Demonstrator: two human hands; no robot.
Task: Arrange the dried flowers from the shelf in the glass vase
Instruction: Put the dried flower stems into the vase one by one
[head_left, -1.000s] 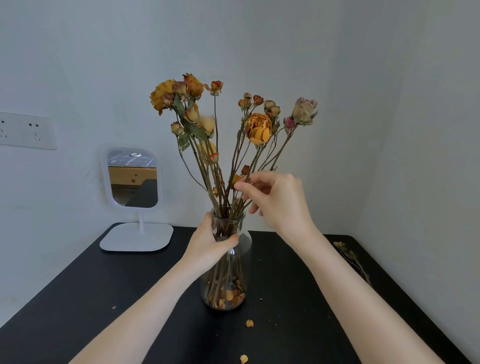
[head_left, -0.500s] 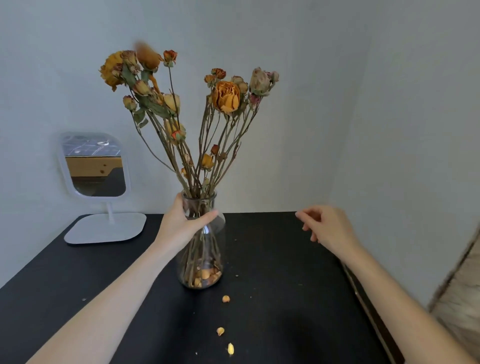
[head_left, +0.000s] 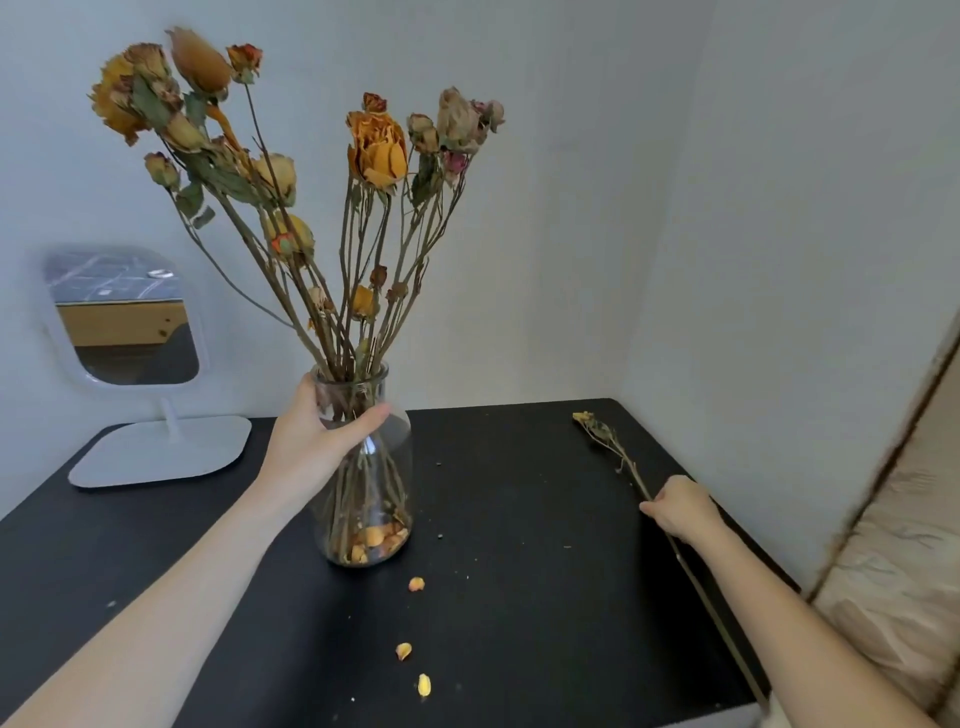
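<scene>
mirror (head_left: 122, 317): white, stands on the table at the back left
table (head_left: 519, 519): black, with small crumbs
petals (head_left: 416, 584): three yellow ones lie on the table
wall (head_left: 571, 208): white

Soft, even daylight; faint shadows; wide-angle bending at edges; right edge blurred.

A black table (head_left: 519, 519) carries everything. The glass vase (head_left: 390, 486) stands on it upright, a little left of the middle. Well to the left of the vase, at the back, the flat white foot of a small mirror (head_left: 161, 452) rests on the top. In front of the vase lie three loose orange petals (head_left: 416, 584), one behind another. Far to the right of the vase, one dried flower (head_left: 605, 439) lies along the table's edge. Pale crumbs (head_left: 440, 535) are scattered just right of the vase.
</scene>
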